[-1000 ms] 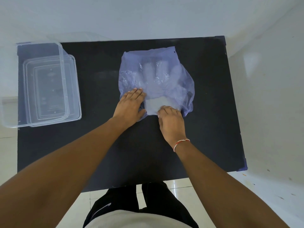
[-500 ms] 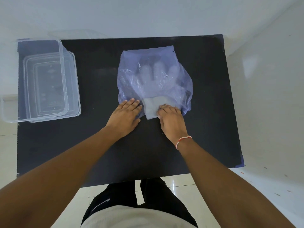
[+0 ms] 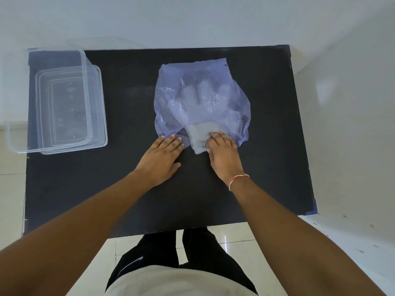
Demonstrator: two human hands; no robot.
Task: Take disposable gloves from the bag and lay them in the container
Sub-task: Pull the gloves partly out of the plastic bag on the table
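A thin blue plastic bag [image 3: 192, 77] lies flat at the middle of the black table [image 3: 132, 189], its mouth toward me. Clear disposable gloves [image 3: 198, 99] show through it, fingers pointing away, and their cuff end [image 3: 197, 135] sticks out of the mouth. My right hand [image 3: 224, 155] pinches that cuff with curled fingers. My left hand [image 3: 162, 159] lies flat, its fingertips pressing the bag's near-left edge against the table. The clear plastic container [image 3: 85, 86] stands at the table's far left.
A clear lid [image 3: 100, 124] lies under or beside the container. White walls close in behind and to the right of the table. Tiled floor and my legs show below the table's near edge.
The glove cuff has come a little farther out of the bag's mouth under my right hand. My left hand has slid back toward the bag's edge.
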